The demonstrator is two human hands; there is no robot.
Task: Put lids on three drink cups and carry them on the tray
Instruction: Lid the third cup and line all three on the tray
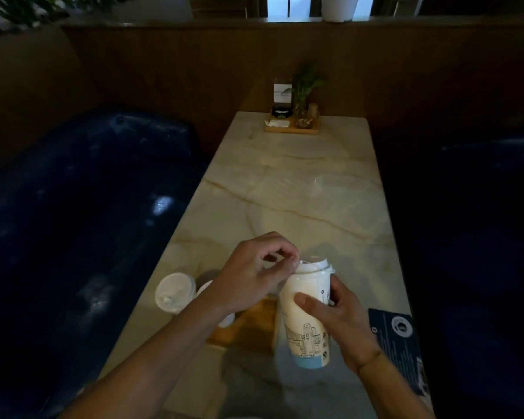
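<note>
My left forearm [152, 355] crosses the lower frame diagonally toward the centre, and my right hand [342, 322] is wrapped around the middle of a tall white drink cup [303, 316], thumb on the near face and the other fingers curled behind — a firm grasp that holds the cup tilted, its top leaning away and to the right. The cup carries a line drawing on its lower half and a pale blue band at the base, which hangs above the marble table [300, 182]; whether it touches the surface I cannot tell. My left hand [254, 273] has its fingertips pinched at the left edge of the white lid [313, 264] on the cup's mouth, the remaining fingers loosely curled. The lid sits on the rim, though how fully it is seated cannot be judged. To the left, at the table's edge, a second cup with its lid on [175, 292] stands upright; a third white shape just beside it is mostly hidden by my left wrist. The wooden tray [251, 325] lies under and between my hands, partly covered. A dark printed card [398, 346] lies at the right edge. At the far end — well apart — a small wooden stand [291, 128] holds a small plant [306, 86] and a sign. A blue padded bench [82, 213] runs along the left.
</note>
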